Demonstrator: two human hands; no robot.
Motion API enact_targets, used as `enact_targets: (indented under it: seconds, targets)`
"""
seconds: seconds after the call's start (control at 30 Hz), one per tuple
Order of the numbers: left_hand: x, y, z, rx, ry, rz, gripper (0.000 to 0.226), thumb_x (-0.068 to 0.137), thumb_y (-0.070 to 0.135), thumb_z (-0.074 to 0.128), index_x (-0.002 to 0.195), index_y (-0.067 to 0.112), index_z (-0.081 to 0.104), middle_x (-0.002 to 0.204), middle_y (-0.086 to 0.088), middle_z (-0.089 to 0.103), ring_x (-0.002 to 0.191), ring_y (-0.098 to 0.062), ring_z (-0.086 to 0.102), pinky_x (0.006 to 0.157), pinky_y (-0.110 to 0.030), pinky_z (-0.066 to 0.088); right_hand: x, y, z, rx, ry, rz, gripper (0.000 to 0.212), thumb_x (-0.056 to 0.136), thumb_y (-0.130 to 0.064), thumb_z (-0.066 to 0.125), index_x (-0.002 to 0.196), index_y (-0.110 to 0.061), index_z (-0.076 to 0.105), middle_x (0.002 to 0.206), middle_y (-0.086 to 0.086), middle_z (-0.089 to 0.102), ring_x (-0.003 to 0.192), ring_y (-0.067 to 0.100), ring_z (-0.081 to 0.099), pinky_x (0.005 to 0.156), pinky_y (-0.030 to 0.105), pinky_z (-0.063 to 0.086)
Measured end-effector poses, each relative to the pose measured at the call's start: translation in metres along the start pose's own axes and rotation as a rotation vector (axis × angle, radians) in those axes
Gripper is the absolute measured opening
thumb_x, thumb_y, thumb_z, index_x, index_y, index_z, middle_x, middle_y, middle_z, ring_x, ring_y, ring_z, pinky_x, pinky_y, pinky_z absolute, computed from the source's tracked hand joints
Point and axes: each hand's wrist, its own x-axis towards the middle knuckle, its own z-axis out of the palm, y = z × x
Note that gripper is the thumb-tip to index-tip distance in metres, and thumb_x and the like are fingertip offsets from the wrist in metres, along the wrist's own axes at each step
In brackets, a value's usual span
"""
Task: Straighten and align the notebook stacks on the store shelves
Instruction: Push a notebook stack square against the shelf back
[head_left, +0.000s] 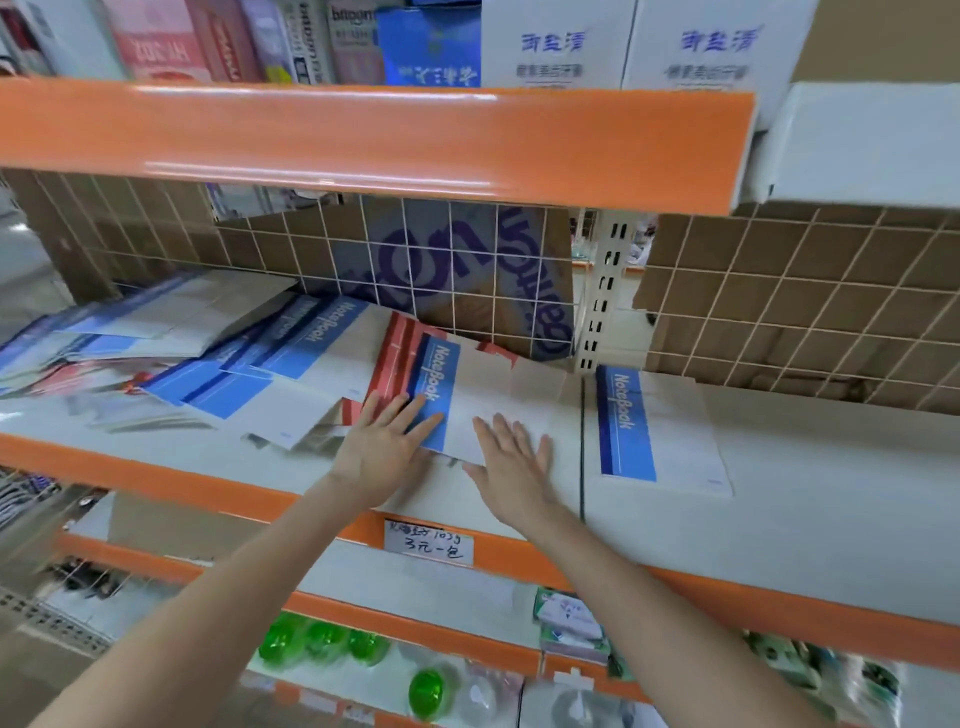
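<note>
Pressing flat on the middle stack (447, 395), both hands lie open with fingers straight; neither is curled round anything. The left hand (387, 441) rests on the stack's near left corner, fingertips over the blue band of the top notebook. The right hand (511, 462) lies on the pale cover just beside it, palm partly on the bare shelf (675, 540).

The stack sits skewed, its near edge angled to the shelf front, red covers fanning out beneath on the left. To the left, a wider heap (208, 358) of blue-banded notebooks lies splayed and overlapping. To the right, past the shelf seam, one notebook (660, 431) lies fairly square, well apart from the hands.

Handling, judged: thin soft-cover books, light singly, the stack moderately weighty. Covers look glossy, so layers likely slide over one another under a flat palm; the top sheets would shift before the bottom ones. They bend easily, and corners may crease against the wire grid (363, 260) behind.

Best hold, probably: palms against the two side edges of the whole stack, squeezing inward, then tapping the near edge flush. Pushing from above alone risks more fanning.

A handwritten price tag (428, 545) hangs on the orange rail below.
</note>
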Motion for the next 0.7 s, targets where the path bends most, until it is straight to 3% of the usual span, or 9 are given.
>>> enact_targets:
  seconds: [0.13,0.2,0.23,0.3,0.4,0.5,0.63,0.7]
  targets:
    - [-0.012,0.005,0.001,-0.068,0.105,0.002,0.053,0.101,0.033,0.029,0.15,0.03,0.01,0.158,-0.003,0.009,0.145,-0.023,0.01,0.117,-0.044,0.0,-0.01,0.0,0.004,-0.035,0.096,-0.007,0.052,0.103,-0.025,0.029,0.151,-0.027,0.01,0.158,0.002,0.013,0.145,0.022,0.009,0.114,0.054,-0.002]
    - [-0.02,0.012,-0.008,-0.154,0.249,0.027,0.048,0.096,0.025,0.047,0.143,0.024,0.038,0.149,-0.013,0.035,0.137,-0.033,0.033,0.114,-0.05,0.02,-0.014,0.002,-0.002,-0.039,0.16,-0.02,0.062,0.097,-0.004,0.033,0.151,-0.029,0.015,0.157,0.004,0.019,0.145,0.023,0.011,0.114,0.051,-0.004]
    - [-0.022,0.016,-0.013,-0.206,0.34,0.045,0.045,0.088,0.017,0.06,0.133,0.019,0.054,0.136,-0.018,0.051,0.125,-0.04,0.048,0.106,-0.054,0.033,-0.017,0.004,-0.008,-0.041,0.2,-0.033,0.068,0.093,0.003,0.034,0.15,-0.031,0.017,0.156,0.005,0.021,0.145,0.023,0.011,0.114,0.05,-0.004]
    - [-0.023,0.023,-0.023,-0.237,0.485,0.062,0.049,0.067,-0.002,0.077,0.114,0.011,0.069,0.111,-0.018,0.067,0.101,-0.041,0.063,0.089,-0.055,0.047,-0.024,0.011,-0.021,-0.053,0.3,-0.067,0.072,0.089,0.007,0.036,0.149,-0.031,0.023,0.155,0.005,0.025,0.145,0.022,0.011,0.112,0.046,-0.006]
    - [-0.019,0.039,-0.042,-0.274,0.608,0.078,0.053,0.062,-0.012,0.071,0.109,0.012,0.071,0.1,-0.012,0.072,0.091,-0.033,0.069,0.082,-0.051,0.051,-0.038,0.028,-0.043,-0.106,0.427,-0.067,0.069,0.087,0.007,0.04,0.146,-0.029,0.032,0.153,0.005,0.031,0.142,0.024,0.02,0.112,0.044,-0.011]
    - [-0.009,0.064,-0.057,-0.321,0.664,0.136,0.042,0.073,0.002,0.061,0.112,0.014,0.07,0.102,-0.01,0.072,0.092,-0.032,0.069,0.084,-0.048,0.051,-0.056,0.05,-0.058,-0.195,0.5,-0.021,0.067,0.087,0.006,0.043,0.144,-0.028,0.035,0.151,0.003,0.034,0.141,0.024,0.022,0.115,0.047,-0.003]
    - [0.005,0.105,-0.067,-0.366,0.699,0.227,0.053,0.065,-0.005,0.079,0.114,0.016,0.069,0.105,-0.007,0.071,0.093,-0.028,0.069,0.081,-0.044,0.052,-0.087,0.089,-0.069,-0.25,0.501,0.037,0.064,0.089,0.005,0.041,0.146,-0.025,0.034,0.154,0.005,0.03,0.144,0.025,0.02,0.115,0.045,-0.005]
    - [0.01,0.127,-0.072,-0.385,0.685,0.269,0.059,0.062,-0.009,0.077,0.115,0.015,0.069,0.106,-0.007,0.071,0.093,-0.026,0.069,0.082,-0.047,0.052,-0.102,0.109,-0.07,-0.279,0.476,0.088,0.064,0.091,0.003,0.04,0.147,-0.027,0.031,0.155,0.004,0.028,0.144,0.021,0.017,0.114,0.042,-0.008]
